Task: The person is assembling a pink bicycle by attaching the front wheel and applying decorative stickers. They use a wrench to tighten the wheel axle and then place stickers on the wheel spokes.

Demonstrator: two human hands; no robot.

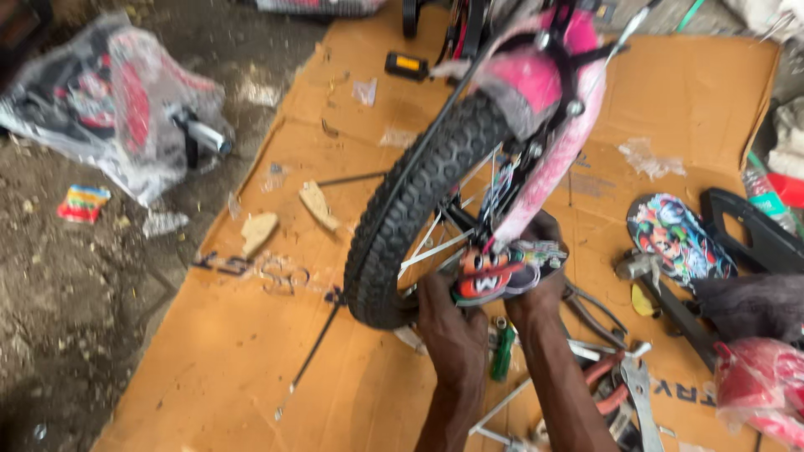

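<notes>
A small pink bicycle stands over a cardboard sheet point(251, 351), with its black knobbly tyre point(402, 209) toward me and a pink mudguard point(536, 75) above it. My left hand point(448, 322) reaches under the wheel at the hub, fingers curled against it. My right hand point(540, 276) wraps around the lower end of the pink fork and a colourful printed plate point(502, 272) mounted there. Whether either hand holds a tool is hidden.
Pliers and a wrench point(628, 381) lie on the cardboard near my right forearm. A green-handled tool point(502, 351) lies between my arms. A printed panel point(678, 234), black bike parts, a pedal point(406, 65) and a plastic-wrapped bundle point(117, 109) lie around.
</notes>
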